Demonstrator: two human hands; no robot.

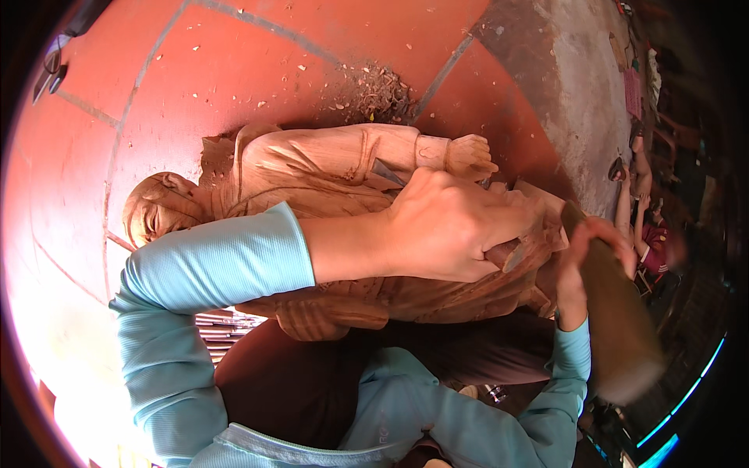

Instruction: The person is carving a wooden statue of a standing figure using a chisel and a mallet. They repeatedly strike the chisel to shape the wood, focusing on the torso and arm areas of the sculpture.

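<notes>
A carved wooden statue (312, 168) of a robed figure lies across in front of me, its head to the left. My left hand (452, 222) is closed in a fist above the lower half of the statue. It grips a chisel (387, 172), whose metal blade shows by the carved sleeve and whose handle end pokes out below the fist. At the right, my right hand (594, 249) is wrapped round a wooden mallet (620, 320). The mallet's thick end points down toward the lower right and is blurred. My left forearm hides part of the statue's chest.
Wood shavings (382, 93) lie heaped on the red tiled floor (226, 62) beyond the statue. Several slim metal tools (221, 331) lie at the lower left, beside my leg. A person in a dark red top (657, 246) is farther off at the right. Dark objects (51, 78) sit at the far left.
</notes>
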